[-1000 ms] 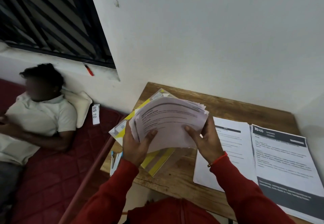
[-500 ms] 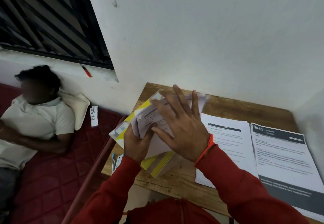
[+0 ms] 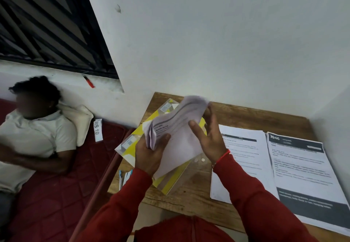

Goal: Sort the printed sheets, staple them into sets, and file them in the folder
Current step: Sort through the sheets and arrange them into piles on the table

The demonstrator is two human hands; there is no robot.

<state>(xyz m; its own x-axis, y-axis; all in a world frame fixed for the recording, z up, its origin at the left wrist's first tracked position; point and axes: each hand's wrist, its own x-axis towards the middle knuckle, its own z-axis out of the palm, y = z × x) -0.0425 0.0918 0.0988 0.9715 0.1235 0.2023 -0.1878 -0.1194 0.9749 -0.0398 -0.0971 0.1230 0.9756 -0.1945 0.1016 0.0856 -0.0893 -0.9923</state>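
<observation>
My left hand (image 3: 149,154) grips the near left edge of a thick stack of printed sheets (image 3: 176,128), thumb on top, held above the table. My right hand (image 3: 210,137) is at the stack's right edge, thumb on the top sheet and fingers behind the bent pages. Under the stack lies a yellow and clear plastic folder (image 3: 132,143) on the left of the wooden table (image 3: 191,200). Two piles of printed sheets lie flat on the right: a white one (image 3: 244,158) and one with dark header bands (image 3: 303,168).
A small blue and white item (image 3: 124,177) lies at the table's left edge. The white wall meets the table's back and right side. A person (image 3: 34,137) lies on a red mattress (image 3: 56,200) to the left, below a barred window.
My right hand went from the stack's near right edge to lying spread on top of it, and now sits at its right edge with the sheets bent upward. My left hand keeps its hold.
</observation>
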